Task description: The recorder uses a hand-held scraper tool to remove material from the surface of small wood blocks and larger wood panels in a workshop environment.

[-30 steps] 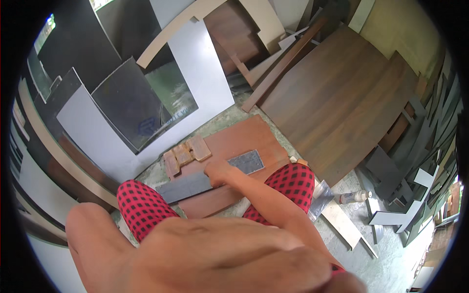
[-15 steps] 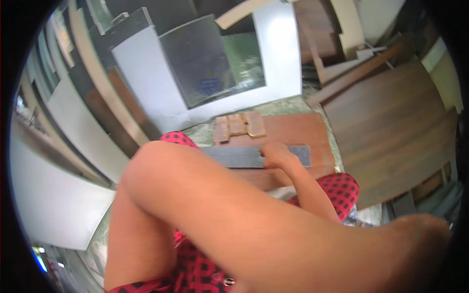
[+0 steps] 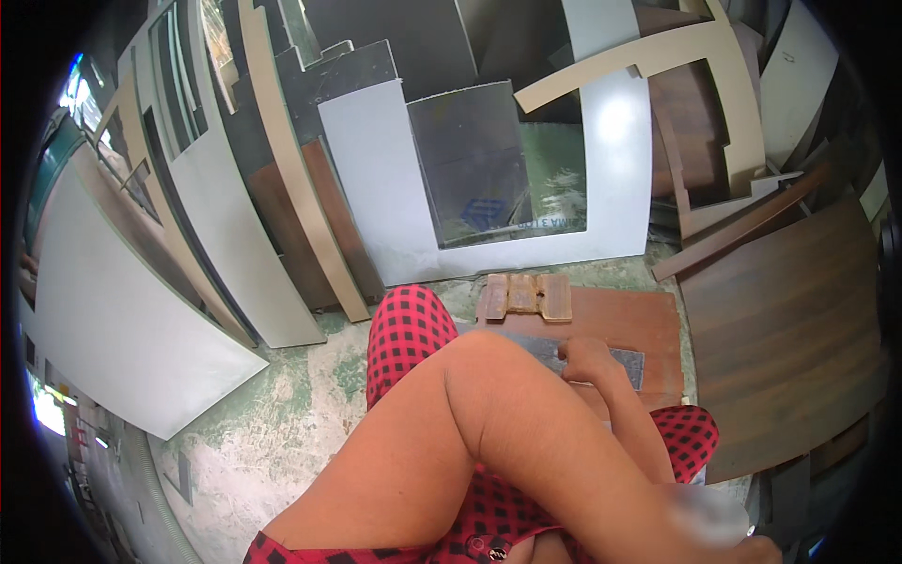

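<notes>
My right hand point(image 3: 586, 361) rests on a long flat grey strip point(image 3: 628, 367), its fingers curled. Whether something small is within them is hidden. Under the strip lies a reddish-brown board point(image 3: 639, 324) on the floor, between my knees in red-and-black checked cloth. Three small brownish blocks point(image 3: 528, 297) sit side by side along the board's far edge. My bent left arm crosses in front, its elbow over the strip's left part. At the lower right edge my left hand point(image 3: 757, 550) is only partly in view, beside a blurred whitish patch; its fingers cannot be made out.
A white panel with a rectangular cutout point(image 3: 526, 256) leans beyond the board. Tall pale and brown offcuts point(image 3: 305, 188) stand at the left, near a large white sheet point(image 3: 141, 310). A dark wood-grain panel point(image 3: 780, 348) is at the right. Pale dust covers the floor point(image 3: 282, 414).
The whole scene has shifted right and down in the picture as my head moved. My left hand now shows lower, at the bottom edge. My right hand is still on the grey strip.
</notes>
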A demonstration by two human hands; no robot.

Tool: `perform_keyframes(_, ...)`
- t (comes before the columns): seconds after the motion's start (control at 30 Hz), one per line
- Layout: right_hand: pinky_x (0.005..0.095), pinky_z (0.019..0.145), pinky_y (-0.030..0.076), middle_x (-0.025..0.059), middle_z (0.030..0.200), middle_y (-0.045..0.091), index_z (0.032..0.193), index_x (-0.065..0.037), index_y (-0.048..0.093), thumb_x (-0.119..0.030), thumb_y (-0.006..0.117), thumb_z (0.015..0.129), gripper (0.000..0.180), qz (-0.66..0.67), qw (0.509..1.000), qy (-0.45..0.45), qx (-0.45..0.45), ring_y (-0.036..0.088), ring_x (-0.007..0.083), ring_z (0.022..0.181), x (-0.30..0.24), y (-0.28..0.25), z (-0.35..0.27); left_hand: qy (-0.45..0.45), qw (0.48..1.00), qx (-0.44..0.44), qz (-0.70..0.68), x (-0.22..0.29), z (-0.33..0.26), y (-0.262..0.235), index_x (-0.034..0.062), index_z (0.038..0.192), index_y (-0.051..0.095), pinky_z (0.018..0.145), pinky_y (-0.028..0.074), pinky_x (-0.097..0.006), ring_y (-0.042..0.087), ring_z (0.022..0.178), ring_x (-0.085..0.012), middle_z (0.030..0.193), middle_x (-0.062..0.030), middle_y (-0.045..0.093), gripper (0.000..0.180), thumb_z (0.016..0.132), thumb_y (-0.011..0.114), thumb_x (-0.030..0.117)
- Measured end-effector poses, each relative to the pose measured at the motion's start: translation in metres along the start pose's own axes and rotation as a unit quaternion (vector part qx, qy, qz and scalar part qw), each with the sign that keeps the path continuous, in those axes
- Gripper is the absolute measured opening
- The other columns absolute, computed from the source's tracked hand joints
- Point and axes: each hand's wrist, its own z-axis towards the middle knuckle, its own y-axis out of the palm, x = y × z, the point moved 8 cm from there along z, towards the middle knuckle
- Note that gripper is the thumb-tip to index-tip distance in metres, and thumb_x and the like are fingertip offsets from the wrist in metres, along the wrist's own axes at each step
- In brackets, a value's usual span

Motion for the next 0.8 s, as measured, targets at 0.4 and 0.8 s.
perform_keyframes(0.4,0.0423,0.077,0.051,0.0159,0.096,0.067,0.089,-0.008,0.068,-0.018,0.066,0.062,0.029,-0.024,0.999,-0.004,-0.021,0.063,0.0335,0.092,-0.001,0.005,0.000,-0.066,0.988,-0.071,0.121,0.014,-0.021,-0.022,0.0036,0.068,0.067,0.048,0.050,-0.051,0.064,0.060,-0.0339,0.064,-0.0168,0.063,0.023,0.073,0.060,0.025)
perform_keyframes(0.8,0.0427,0.076,0.052,0.0154,0.094,0.067,0.093,-0.010,0.069,-0.023,0.069,0.058,0.038,-0.013,1.000,-0.001,-0.016,0.064,0.0323,0.090,0.009,0.010,0.002,-0.088,0.734,-0.412,0.534,0.030,-0.066,-0.041,0.0021,0.070,0.069,0.048,0.051,-0.053,0.065,0.061,-0.0353,0.067,-0.0187,0.064,0.027,0.077,0.056,0.025)
